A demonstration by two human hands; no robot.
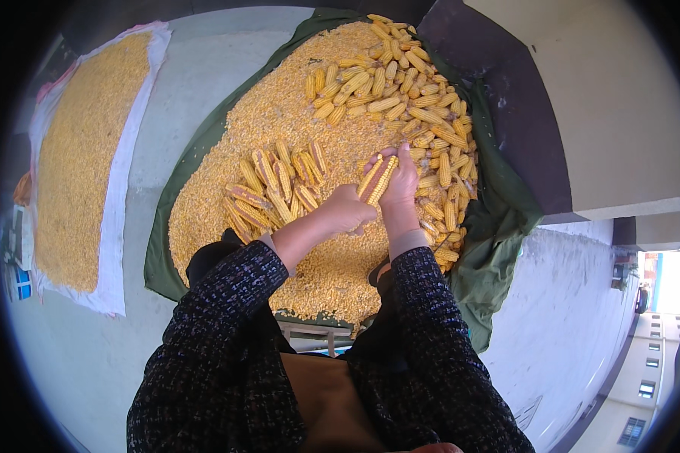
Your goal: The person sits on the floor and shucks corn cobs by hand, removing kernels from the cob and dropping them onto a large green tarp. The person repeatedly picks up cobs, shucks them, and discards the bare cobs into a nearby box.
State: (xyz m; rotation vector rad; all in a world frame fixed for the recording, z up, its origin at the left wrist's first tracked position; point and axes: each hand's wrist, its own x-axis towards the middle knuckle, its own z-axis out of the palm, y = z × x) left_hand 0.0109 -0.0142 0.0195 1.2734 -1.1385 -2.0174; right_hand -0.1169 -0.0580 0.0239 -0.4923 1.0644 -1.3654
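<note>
My left hand (348, 209) and my right hand (401, 176) are together on one yellow corn cob (377, 180), which has a reddish strip bare of kernels. The left grips its near end; the right is wrapped round its right side and far end. Below them spreads a thick layer of loose corn kernels (272, 119). Left of my hands lies a pile of partly stripped cobs (275, 170) with reddish bare strips. Many full yellow cobs (425, 116) are heaped beyond and to the right of my hands.
The kernels lie on a dark green cloth (173, 226), bunched up at the right. Farther left, a white sheet (113, 249) holds more kernels. A dark-based wall (504, 96) borders the heap at the right. Part of a low stool (311, 329) shows between my legs.
</note>
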